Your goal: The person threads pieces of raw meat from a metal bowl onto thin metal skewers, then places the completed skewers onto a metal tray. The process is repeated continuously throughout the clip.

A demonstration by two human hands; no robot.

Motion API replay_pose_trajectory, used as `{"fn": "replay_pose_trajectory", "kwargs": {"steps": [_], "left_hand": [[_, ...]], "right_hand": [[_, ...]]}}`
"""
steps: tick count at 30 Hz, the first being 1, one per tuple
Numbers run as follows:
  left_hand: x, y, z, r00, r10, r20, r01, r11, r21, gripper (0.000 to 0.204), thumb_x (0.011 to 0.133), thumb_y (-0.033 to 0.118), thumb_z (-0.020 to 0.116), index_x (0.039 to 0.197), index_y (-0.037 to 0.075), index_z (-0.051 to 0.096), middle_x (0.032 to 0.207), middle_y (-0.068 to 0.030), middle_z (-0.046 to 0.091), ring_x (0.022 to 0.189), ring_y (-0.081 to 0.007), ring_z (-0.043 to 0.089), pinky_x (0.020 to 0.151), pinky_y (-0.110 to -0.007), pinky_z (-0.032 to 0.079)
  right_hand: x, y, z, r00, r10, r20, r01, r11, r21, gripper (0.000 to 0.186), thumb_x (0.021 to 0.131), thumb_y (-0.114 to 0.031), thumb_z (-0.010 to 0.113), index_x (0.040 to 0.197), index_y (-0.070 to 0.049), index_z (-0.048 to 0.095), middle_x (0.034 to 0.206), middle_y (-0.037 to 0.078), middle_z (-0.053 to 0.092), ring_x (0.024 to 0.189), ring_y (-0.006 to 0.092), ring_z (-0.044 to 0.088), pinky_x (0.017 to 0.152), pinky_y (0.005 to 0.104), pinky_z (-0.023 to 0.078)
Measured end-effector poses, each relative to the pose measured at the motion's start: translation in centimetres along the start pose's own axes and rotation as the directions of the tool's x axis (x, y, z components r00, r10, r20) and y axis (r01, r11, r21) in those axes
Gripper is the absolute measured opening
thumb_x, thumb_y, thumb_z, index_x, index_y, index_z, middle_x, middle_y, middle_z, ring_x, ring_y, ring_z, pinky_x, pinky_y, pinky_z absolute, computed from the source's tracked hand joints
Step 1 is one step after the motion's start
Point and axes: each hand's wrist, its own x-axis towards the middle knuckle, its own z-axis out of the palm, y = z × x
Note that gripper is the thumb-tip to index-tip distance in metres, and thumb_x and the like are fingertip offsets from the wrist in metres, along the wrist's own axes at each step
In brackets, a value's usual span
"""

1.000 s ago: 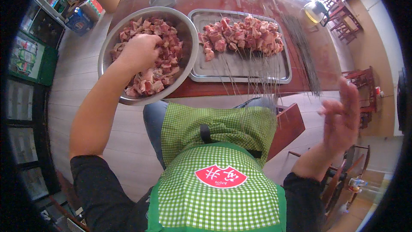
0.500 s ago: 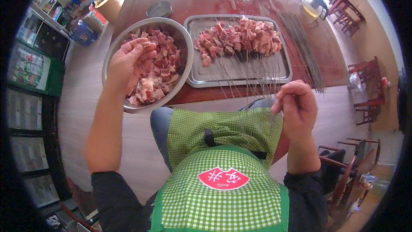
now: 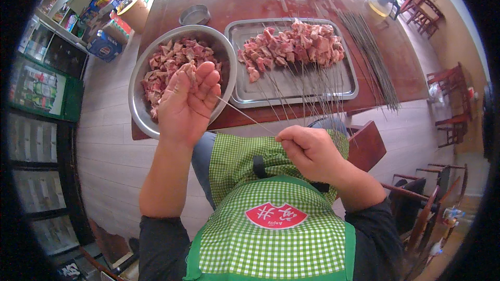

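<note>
- Broadly, the things are carried by a dark red bench (image 3: 229,2); if its near edge were bumped, everything on it could be shifted.
- On it, a metal tray (image 3: 255,92) is laid, its near rim crossed by bare ends of loaded skewers (image 3: 304,93); these could be snagged by a sleeve, and the rows of meat (image 3: 299,44) dragged askew.
- Left of the tray, a steel bowl (image 3: 227,54) of cut meat (image 3: 159,67) is set close to the bench's edge; it could be tipped if its rim were leaned on by the left forearm.
- Right of the tray, a bundle of spare skewers (image 3: 367,54) is left jutting past the edge, where it could be brushed off.
- The left hand (image 3: 185,104) is held half curled, palm up, before the bowl.
- By the right hand (image 3: 312,151), closed narrowly, a thin skewer (image 3: 245,114) is gripped at its near end. Its far end is aimed at the left fingers; contact cannot be judged, but skin could be pricked by a hurried push.
- Between left thumb and fingers, a meat piece (image 3: 188,73) is apparently pinched; being presumably slippery, it could be dropped or torn.
</note>
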Motion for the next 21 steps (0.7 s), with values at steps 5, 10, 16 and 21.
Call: {"fn": "replay_pose_trajectory", "kwargs": {"steps": [5, 10, 16, 21], "left_hand": [[-0.3, -1.0, 0.4, 1.000, -0.007, 0.018, 0.008, 1.000, -0.019, 0.027, 0.108, 0.026, 0.046, 0.121, 0.009, 0.063, 0.129, -0.0154, 0.067, 0.115, -0.0260, 0.068, 0.098, -0.042, 0.057], [-0.8, -1.7, 0.8, 1.000, -0.015, 0.016, 0.017, 0.994, -0.107, 0.027, 0.109, 0.023, 0.044, 0.124, 0.009, 0.061, 0.130, -0.0171, 0.066, 0.116, -0.0280, 0.067, 0.099, -0.043, 0.057], [-1.2, -2.5, 1.5, 0.996, 0.094, 0.000, -0.094, 0.995, -0.027, 0.024, 0.109, 0.021, 0.045, 0.126, 0.009, 0.057, 0.129, -0.0202, 0.065, 0.115, -0.0316, 0.067, 0.099, -0.044, 0.057], [-1.4, -3.2, 1.4, 0.988, 0.155, 0.018, -0.156, 0.981, 0.116, 0.021, 0.108, 0.020, 0.046, 0.125, 0.009, 0.055, 0.126, -0.0211, 0.066, 0.112, -0.0325, 0.068, 0.097, -0.045, 0.057]], "right_hand": [[0.1, 0.1, 0.1, 0.999, -0.040, -0.022, 0.040, 0.999, 0.006, 0.012, 0.095, -0.010, 0.060, 0.104, -0.002, 0.064, 0.083, 0.018, 0.066, 0.075, 0.0368, 0.067, 0.066, 0.0417, 0.053], [0.0, 0.2, 0.3, 1.000, -0.011, -0.012, 0.011, 0.999, 0.037, 0.012, 0.095, -0.010, 0.060, 0.104, -0.003, 0.065, 0.083, 0.017, 0.066, 0.075, 0.0359, 0.068, 0.066, 0.0411, 0.053], [-0.1, 0.2, 0.7, 0.999, 0.010, -0.039, -0.009, 0.999, 0.045, 0.012, 0.095, -0.009, 0.061, 0.104, -0.002, 0.065, 0.084, 0.018, 0.067, 0.076, 0.0359, 0.068, 0.066, 0.0409, 0.054], [-0.2, 0.4, 0.9, 0.999, -0.011, -0.046, 0.012, 0.999, 0.032, 0.013, 0.094, -0.009, 0.061, 0.104, -0.002, 0.064, 0.086, 0.019, 0.068, 0.079, 0.0367, 0.068, 0.068, 0.0416, 0.054]]}}
